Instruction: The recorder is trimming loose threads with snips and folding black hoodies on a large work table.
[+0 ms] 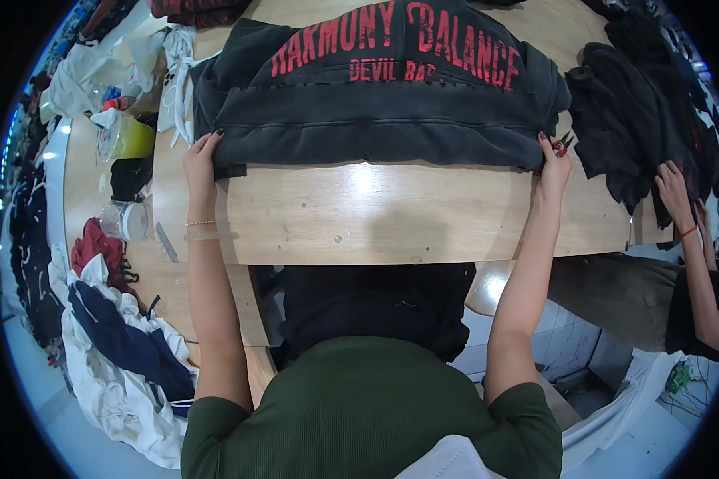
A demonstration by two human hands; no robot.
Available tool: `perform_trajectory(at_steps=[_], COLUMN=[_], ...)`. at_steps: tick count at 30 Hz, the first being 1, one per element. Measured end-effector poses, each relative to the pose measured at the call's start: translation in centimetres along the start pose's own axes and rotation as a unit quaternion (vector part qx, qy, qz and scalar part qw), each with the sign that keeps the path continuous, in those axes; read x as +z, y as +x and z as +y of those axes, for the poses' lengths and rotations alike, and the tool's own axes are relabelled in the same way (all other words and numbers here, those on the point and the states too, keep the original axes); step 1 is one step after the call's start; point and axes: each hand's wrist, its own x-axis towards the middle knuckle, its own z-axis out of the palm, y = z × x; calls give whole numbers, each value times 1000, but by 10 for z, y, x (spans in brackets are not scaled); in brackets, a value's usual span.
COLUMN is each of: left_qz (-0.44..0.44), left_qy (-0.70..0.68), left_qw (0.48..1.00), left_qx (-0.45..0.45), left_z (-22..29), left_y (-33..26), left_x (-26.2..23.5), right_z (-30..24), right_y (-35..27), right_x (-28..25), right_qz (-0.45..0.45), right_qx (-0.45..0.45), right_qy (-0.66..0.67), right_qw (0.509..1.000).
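A faded black sweatshirt (391, 112) with red lettering lies spread across the wooden table, its wide bottom band toward me. My left hand (201, 164) pinches the left end of that band between thumb and fingers. At the band's right end my right hand (556, 168) grips the cloth with thumb and finger. Small dark thread snips (566, 140) stick out from the fingers of the right hand. Both arms are stretched forward, and the band is drawn out nearly straight between them. The upper part of the sweatshirt runs out at the top of the view.
Black garments (627, 120) lie at the right, where a co-worker's hand (675, 191) touches them. On the left stand a yellow-green container (126, 137) and a clear jar (125, 220), near a red cloth (97, 249). White and navy garments (124, 343) are heaped at lower left. The table's front edge (359, 263) is close to me.
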Motion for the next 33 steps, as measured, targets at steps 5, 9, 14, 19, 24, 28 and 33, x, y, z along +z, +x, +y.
perform_trajectory(at_steps=[5,9,14,19,24,28,33], left_qz=[11,3,1,-227,-261,-78,15], left_qy=[8,86,50,123,69,184,228], left_qw=[1000,995,998,966,962,978,969], left_qx=[3,44,28,14,-30,-60,90], left_z=[0,4,1,11,60,41,45], left_y=[0,-2,-3,-40,-68,-14,30], left_x=[-10,-10,1,-80,-119,-69,-37], right_z=[9,15,6,-20,-68,-54,-56], right_y=[3,12,10,-38,-61,-11,36], right_x=[4,-3,-9,-68,-114,-56,-50], right_qz=[10,3,-5,-43,-120,-23,-28], right_qx=[13,-27,-16,80,92,84,-92], right_qy=[10,36,23,-9,-199,-264,-316], right_qw=[1000,999,1000,996,968,961,944])
